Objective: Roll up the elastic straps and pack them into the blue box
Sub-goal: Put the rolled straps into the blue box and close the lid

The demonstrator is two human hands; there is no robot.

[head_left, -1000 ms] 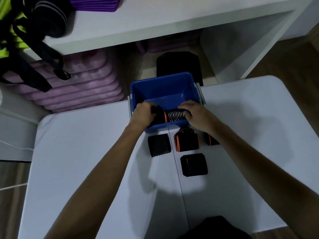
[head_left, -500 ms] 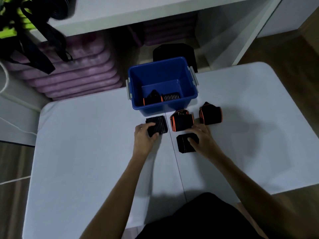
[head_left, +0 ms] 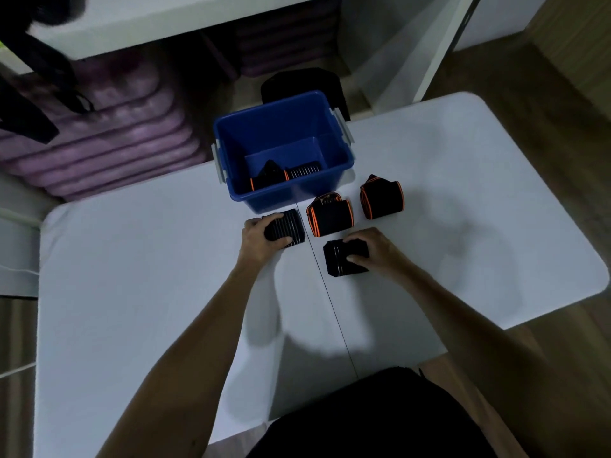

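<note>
on the white table (head_left: 132, 259), just before the blue box (head_left: 284, 140), the left hand (head_left: 261, 238) clamps a black rolled strap (head_left: 286, 228) and the right hand (head_left: 375, 251) grips another (head_left: 340, 261), likely to lift both in. two orange-edged rolls (head_left: 330, 214) wait beside them; two packed rolls (head_left: 267, 178) sit against the box's near wall.

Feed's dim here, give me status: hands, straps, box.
Left hand grips black roll; right hand grips second roll. Blue box holds two; two orange-edged rolls wait. Nothing blocking.
</note>
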